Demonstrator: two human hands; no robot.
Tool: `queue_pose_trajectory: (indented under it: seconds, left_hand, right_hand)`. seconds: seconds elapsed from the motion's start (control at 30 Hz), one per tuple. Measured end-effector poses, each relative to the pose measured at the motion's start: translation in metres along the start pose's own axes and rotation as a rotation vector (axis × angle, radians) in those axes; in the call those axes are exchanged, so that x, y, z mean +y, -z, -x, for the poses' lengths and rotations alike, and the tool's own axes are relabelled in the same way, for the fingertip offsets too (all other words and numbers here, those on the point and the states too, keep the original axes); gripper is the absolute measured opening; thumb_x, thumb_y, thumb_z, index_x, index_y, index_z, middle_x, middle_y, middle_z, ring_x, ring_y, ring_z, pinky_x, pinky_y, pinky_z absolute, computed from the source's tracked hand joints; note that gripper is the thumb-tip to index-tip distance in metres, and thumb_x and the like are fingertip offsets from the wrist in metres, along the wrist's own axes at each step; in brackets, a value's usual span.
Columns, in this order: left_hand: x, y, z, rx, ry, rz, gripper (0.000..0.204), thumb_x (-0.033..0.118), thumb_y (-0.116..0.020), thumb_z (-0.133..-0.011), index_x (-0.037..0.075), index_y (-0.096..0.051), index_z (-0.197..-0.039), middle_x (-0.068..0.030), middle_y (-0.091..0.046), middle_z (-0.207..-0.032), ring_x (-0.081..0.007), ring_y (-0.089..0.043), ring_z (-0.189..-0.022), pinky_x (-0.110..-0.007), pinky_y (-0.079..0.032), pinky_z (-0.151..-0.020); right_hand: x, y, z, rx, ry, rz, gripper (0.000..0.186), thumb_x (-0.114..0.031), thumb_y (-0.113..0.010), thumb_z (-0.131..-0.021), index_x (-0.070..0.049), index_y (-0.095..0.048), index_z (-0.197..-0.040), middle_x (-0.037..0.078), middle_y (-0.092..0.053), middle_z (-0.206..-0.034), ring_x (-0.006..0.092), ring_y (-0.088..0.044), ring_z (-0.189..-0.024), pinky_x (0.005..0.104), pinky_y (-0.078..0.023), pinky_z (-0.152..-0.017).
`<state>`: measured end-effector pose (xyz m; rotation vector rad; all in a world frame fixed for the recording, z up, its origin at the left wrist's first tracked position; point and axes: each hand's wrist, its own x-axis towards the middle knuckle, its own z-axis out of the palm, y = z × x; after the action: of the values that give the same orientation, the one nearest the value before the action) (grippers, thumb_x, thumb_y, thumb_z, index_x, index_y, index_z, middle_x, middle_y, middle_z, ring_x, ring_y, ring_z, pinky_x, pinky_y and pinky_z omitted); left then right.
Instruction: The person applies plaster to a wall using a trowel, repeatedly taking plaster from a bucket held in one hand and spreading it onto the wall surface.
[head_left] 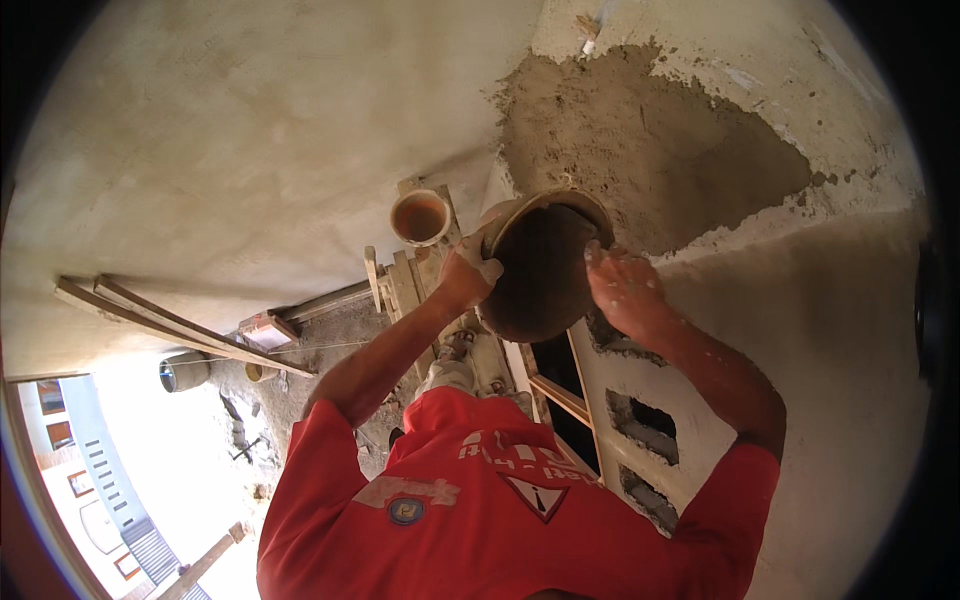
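My left hand grips the left rim of a round bucket, its thumb lying toward the inside. On the opposite side my right hand is closed on the rim, with pale spatters on its back and forearm. The bucket is held up in front of me and tilted, its dark mouth facing me. What lies in it is too dark to make out. Beyond it, a patch of brown, wet-looking mortar covers part of the pale wall.
A small pail with reddish-brown contents stands among wooden planks by my feet. Long wooden strips lean at the left, near a grey bucket. On the right, the wall has rough block openings.
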<state>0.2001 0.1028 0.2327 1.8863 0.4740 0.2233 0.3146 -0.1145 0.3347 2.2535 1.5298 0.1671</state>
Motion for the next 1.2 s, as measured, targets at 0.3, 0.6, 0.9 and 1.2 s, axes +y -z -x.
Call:
queue_pose_trajectory:
  seconds: [0.3, 0.6, 0.9, 1.2]
  left_hand:
    - [0.003, 0.002, 0.002, 0.137, -0.045, 0.009, 0.065, 0.014, -0.054, -0.071, 0.009, -0.051, -0.135, -0.0250, -0.066, -0.103, -0.0413, -0.062, -0.101, -0.045, -0.047, -0.092]
    - [0.036, -0.007, 0.010, 0.188, -0.097, -0.034, 0.070, 0.012, -0.055, -0.072, 0.021, -0.047, -0.141, -0.0248, -0.066, -0.092, -0.0444, -0.062, -0.091, -0.049, -0.048, -0.084]
    - [0.057, -0.005, 0.007, 0.159, -0.031, -0.153, 0.075, 0.010, -0.054, -0.071, 0.025, -0.043, -0.144, -0.0249, -0.067, -0.091, -0.0446, -0.063, -0.089, -0.049, -0.049, -0.082]
    - [0.031, -0.055, 0.005, 0.221, -0.032, -0.117, 0.082, 0.010, -0.055, -0.071, 0.024, -0.035, -0.149, -0.0249, -0.067, -0.094, -0.0419, -0.064, -0.091, -0.048, -0.049, -0.083]
  right_hand:
    - [-0.023, -0.027, 0.015, 0.063, 0.078, -0.094, 0.029, -0.015, -0.069, -0.070, 0.002, -0.065, -0.094, 0.014, -0.064, -0.080, 0.0215, -0.066, -0.066, 0.0303, -0.054, -0.052]
    - [0.006, -0.007, -0.028, 0.053, -0.069, 0.028, 0.013, -0.011, -0.065, -0.077, -0.003, -0.066, -0.088, 0.013, -0.066, -0.078, 0.0272, -0.068, -0.080, 0.0387, -0.052, -0.061]
    - [0.007, -0.074, 0.009, 0.004, -0.128, -0.679, 0.033, -0.014, -0.064, -0.081, -0.001, -0.064, -0.111, 0.021, -0.068, -0.084, 0.0374, -0.067, -0.077, 0.0427, -0.055, -0.069]
    - [-0.046, -0.080, 0.003, -0.020, -0.407, -1.090, 0.042, -0.019, -0.064, -0.082, 0.002, -0.060, -0.117, 0.027, -0.066, -0.090, 0.0398, -0.066, -0.085, 0.0423, -0.053, -0.075]
